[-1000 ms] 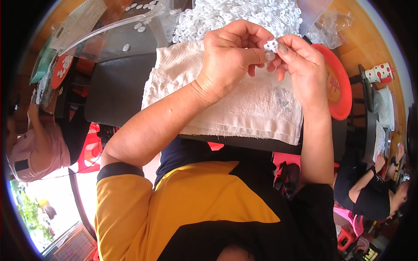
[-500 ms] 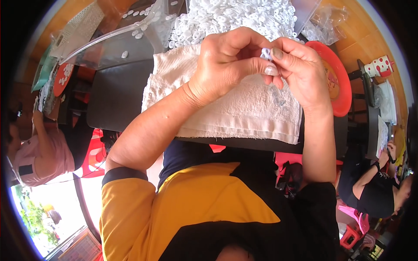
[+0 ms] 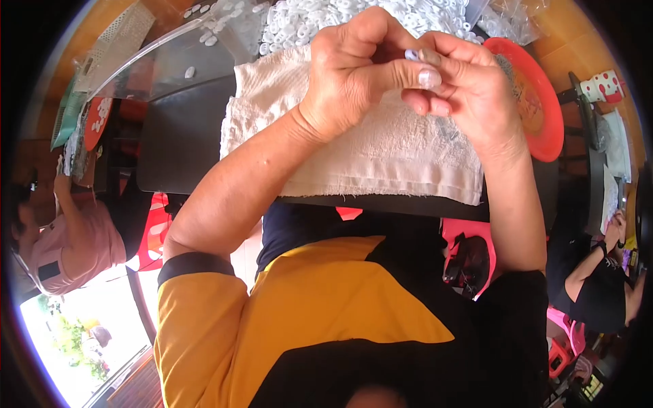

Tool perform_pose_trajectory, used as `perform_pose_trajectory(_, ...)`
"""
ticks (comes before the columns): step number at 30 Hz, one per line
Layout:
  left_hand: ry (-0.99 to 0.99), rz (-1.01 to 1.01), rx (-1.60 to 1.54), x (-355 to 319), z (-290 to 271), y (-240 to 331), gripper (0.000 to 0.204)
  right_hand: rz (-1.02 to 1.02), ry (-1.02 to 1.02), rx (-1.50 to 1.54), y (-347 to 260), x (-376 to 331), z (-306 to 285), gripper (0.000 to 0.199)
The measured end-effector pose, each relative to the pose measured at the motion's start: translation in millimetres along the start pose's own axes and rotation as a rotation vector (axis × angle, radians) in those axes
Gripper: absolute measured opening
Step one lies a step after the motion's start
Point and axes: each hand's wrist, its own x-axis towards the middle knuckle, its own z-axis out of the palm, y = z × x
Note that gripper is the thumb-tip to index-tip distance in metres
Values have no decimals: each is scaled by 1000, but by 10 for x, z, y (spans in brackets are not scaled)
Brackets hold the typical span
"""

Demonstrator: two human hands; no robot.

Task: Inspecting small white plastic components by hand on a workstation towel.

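Note:
Between my fingertips, above the folded cream towel, is a small whitish plastic piece with a bluish tint. My left hand pinches it with the thumb and a curled forefinger. From the other side my right hand grips it, thumb against the piece and the lower fingers folded in. Most of the piece is covered by the fingers. Beyond the hands lies a large heap of small white oval plastic pieces, each with an opening or recess.
A clear plastic bin with some loose white pieces stands at the left on the dark table. Right of the towel is a red plate, with crumpled clear bags behind it. Co-workers sit at far left and far right.
The view has shifted, so the heap and towel sit higher in the picture. My hands keep hold of the small piece, which is turned and more covered by my fingers.

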Motion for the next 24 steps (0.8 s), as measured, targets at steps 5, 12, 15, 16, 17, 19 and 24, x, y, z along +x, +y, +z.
perform_pose_trajectory(5, -136, -31, -223, 88, -114, -90, 15, -23, -36, 143, 85, 37, -86, 22)
perform_pose_trajectory(12, -247, 265, -34, 151, -139, -159, 12, -48, -48, -4, 30, 4, -40, 25)
perform_pose_trajectory(15, -186, 327, 38, 160, -79, -309, 16, -78, 4, -208, -49, 28, -81, 24)
perform_pose_trajectory(16, -39, 110, -87, 119, -50, -320, 20, -111, 57, -336, -67, 35, -82, 24)
perform_pose_trajectory(17, 12, 27, -36, 69, 13, -111, 20, -141, 117, -461, -75, 21, -82, 24)
perform_pose_trajectory(19, 28, 34, 125, 47, -13, -133, 22, -154, 120, -486, -80, 24, -138, 24)
perform_pose_trajectory(24, 157, 55, 95, 65, 45, 74, 16, -145, 201, -446, -138, 48, -130, 25)
